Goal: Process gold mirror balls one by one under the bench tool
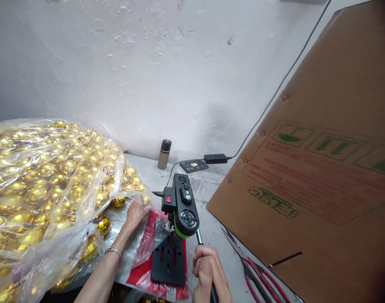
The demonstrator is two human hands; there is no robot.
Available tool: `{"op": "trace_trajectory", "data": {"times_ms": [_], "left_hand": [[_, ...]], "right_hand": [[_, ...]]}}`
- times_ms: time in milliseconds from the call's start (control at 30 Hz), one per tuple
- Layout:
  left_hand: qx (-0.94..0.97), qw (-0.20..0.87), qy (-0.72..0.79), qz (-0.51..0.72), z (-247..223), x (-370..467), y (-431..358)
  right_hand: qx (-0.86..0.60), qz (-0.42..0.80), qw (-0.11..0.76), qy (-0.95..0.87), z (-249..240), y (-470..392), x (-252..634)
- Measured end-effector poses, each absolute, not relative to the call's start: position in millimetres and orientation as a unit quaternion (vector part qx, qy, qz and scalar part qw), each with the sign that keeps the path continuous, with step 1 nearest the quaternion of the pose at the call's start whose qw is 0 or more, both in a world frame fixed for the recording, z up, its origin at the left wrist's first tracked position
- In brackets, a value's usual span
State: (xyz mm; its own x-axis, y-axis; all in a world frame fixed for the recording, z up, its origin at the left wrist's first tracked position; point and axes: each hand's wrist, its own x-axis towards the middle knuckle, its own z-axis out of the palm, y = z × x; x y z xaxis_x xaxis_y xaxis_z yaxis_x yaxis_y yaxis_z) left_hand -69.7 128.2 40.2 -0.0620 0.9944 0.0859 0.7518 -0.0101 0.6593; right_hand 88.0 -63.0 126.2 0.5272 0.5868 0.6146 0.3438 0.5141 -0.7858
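Right now my right hand (208, 269) has its fingers closed around the lever (199, 236) of the small drill press (181, 206), which stands on its black base (168, 261) on the surface. My left hand (136, 212) rests, fingers loosely spread, on the clear plastic bag (50, 185) of gold balls (119, 202), holding nothing I can make out.

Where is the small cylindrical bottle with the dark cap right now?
In the head view, the bottle stands upright at the back of the table against the white wall, between the bag of gold balls and the power adapter.
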Motion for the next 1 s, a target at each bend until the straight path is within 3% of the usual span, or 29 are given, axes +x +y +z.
{"op": "trace_trajectory", "data": {"times_ms": [167, 333, 467, 567, 1000], "left_hand": [[0.637, 0.231, 0.650, 0.343, 32.1, -80.6, 93.5], [0.554, 0.343, 0.578, 0.492, 36.2, -84.0, 50.3], [0.473, 0.440, 0.568, 0.509, 50.3, -82.7, 29.0], [0.468, 0.429, 0.563, 0.529, 50.1, -79.0, 20.1], [0.700, 0.361, 0.502, 0.358, 18.0, -43.7, -1.1]], "right_hand": [[-0.425, 0.009, 0.706, -0.566, 116.9, -53.0, 104.5], [-0.429, -0.004, 0.688, -0.586, 119.1, -52.0, 109.3], [-0.435, -0.008, 0.678, -0.592, 124.0, -54.7, 106.7], [-0.439, -0.005, 0.671, -0.597, 126.8, -55.7, 106.7], [-0.428, -0.014, 0.656, -0.622, 138.5, -57.2, 109.4]]}}
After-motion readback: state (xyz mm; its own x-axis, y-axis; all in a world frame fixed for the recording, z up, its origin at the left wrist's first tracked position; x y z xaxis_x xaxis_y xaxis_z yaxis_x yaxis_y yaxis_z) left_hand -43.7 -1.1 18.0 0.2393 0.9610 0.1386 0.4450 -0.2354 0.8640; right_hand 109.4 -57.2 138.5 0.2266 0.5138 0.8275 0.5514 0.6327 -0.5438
